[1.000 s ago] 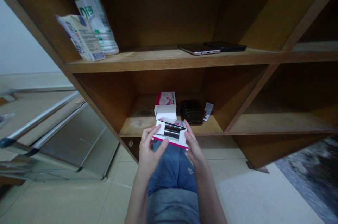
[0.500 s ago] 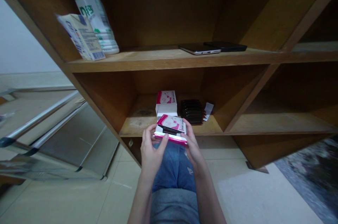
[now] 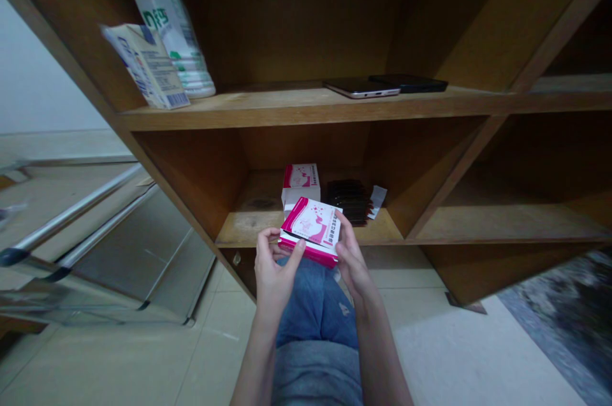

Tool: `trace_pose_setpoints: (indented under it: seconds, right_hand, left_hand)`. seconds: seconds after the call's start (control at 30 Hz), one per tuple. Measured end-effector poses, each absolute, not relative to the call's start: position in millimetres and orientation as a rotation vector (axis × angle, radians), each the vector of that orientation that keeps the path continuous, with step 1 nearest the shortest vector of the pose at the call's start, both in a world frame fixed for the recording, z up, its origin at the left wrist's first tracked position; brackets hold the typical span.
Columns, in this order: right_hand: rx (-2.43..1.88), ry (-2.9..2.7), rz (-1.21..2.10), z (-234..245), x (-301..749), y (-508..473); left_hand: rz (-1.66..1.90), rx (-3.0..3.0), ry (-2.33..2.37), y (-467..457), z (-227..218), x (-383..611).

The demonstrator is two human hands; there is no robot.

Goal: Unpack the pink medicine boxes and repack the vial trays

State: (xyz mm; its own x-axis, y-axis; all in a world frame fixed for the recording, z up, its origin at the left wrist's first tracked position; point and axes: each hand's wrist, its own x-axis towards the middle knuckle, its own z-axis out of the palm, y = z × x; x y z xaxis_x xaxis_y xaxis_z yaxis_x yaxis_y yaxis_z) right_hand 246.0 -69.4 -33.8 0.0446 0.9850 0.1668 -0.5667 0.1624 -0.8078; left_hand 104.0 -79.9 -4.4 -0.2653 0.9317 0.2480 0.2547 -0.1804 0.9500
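Between my hands is a small pink-and-white medicine box point(image 3: 312, 225), held tilted in front of the lower shelf. My left hand point(image 3: 277, 264) grips its left end, with the thumb on the near side. At the right end, my right hand point(image 3: 352, 259) closes on the box with fingers along its edge. The lid lies nearly down, with a narrow dark gap along its near left edge. Behind it on the shelf stands a similar pink-and-white box point(image 3: 301, 176). A stack of dark brown strips point(image 3: 348, 199) lies to the right, beside a small white packet point(image 3: 378, 197).
The wooden shelf unit point(image 3: 306, 114) spans the view. On its upper board are a white-and-green bottle point(image 3: 176, 30), a drink carton point(image 3: 152, 68) and two flat phone-like devices point(image 3: 363, 88), point(image 3: 411, 83). A metal-framed rack point(image 3: 95, 246) stands at left.
The lid of the box in my hands has come down over the dark contents that showed before. My right fingers have shifted slightly along the box.
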Motion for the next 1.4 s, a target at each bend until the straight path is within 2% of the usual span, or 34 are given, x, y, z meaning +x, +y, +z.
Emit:
trace_pose_setpoints:
  seconds: [0.6, 0.97, 1.4]
  right_hand:
    - [-0.623, -0.881, 1.351, -33, 247, -73]
    - [-0.601, -0.894, 1.438, -27, 242, -80]
    - [-0.549, -0.911, 1.392, -29, 238, -77]
  left_hand:
    - [1.442, 1.361, 1.480, -74, -10, 97]
    - [1.608, 1.359, 1.540, -77, -10, 93]
    - [1.634, 1.430, 1.527, -78, -10, 90]
